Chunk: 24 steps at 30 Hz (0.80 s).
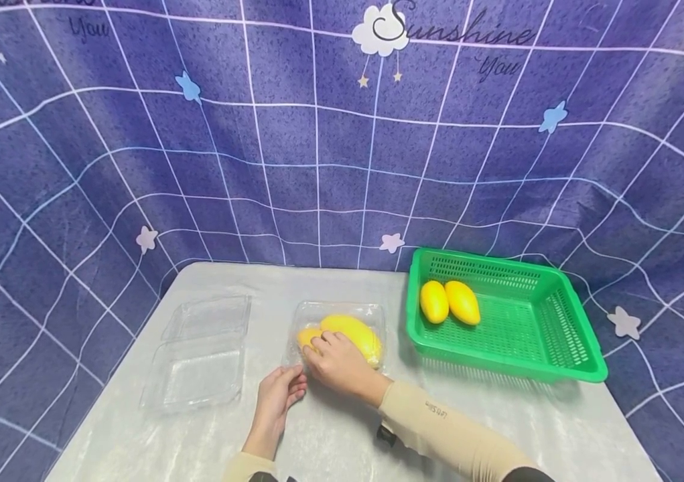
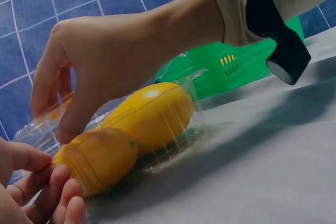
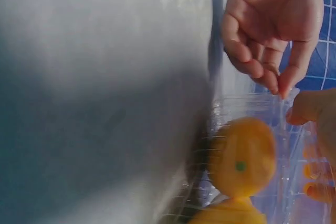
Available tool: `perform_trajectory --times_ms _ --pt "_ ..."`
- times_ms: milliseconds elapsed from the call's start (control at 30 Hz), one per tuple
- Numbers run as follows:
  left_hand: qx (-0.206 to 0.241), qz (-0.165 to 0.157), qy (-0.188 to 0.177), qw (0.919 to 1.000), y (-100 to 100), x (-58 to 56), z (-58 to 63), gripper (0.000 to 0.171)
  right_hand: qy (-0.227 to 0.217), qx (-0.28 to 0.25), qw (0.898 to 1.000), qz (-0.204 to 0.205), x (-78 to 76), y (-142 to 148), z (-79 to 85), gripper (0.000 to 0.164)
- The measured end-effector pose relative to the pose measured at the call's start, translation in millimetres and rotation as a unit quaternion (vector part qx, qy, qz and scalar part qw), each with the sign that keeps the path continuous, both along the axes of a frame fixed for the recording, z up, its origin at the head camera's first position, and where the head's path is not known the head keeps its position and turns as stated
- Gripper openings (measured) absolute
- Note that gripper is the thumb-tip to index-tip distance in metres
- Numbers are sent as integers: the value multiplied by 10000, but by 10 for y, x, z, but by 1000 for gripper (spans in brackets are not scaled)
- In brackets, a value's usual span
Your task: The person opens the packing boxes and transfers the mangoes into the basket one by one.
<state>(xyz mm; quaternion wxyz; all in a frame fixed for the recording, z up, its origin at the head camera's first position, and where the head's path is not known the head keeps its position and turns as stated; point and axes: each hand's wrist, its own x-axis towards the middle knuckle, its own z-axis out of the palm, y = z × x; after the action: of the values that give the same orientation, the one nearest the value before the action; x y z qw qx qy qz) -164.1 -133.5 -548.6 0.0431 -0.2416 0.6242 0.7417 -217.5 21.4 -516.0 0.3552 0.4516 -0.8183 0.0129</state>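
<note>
Left hand point(image 1: 281, 393) pinches the near rim of the clear rectangular plastic box point(image 1: 310, 313), mid-table, 2 yellow oval mangoes point(image 1: 350, 331) inside; right hand point(image 1: 338, 363) grips its upper edge. Best: seat rims evenly, sparing fruit. Room toward the table's point(image 1: 332, 445) near edge; green perforated plastic basket point(image 1: 510, 370) limits right.

- Head view: bright, even light; faint sheen on the desk point(image 1: 197, 442).
- Left wrist: dimmer; glare spot on a yellow mango point(image 2: 168, 111), long shadow.
- Right wrist: hazy, soft focus, broad shadow.
</note>
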Motion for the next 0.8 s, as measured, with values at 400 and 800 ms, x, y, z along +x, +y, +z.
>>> perform_trajectory --times_ms 400,800 --pt "-84 41 122 9999 13 -17 -11 11 -290 332 9990 -79 0 20 110 24" --pt "-4 -26 246 9997 34 -4 -4 11 -555 554 9969 -46 -18 59 136 29"
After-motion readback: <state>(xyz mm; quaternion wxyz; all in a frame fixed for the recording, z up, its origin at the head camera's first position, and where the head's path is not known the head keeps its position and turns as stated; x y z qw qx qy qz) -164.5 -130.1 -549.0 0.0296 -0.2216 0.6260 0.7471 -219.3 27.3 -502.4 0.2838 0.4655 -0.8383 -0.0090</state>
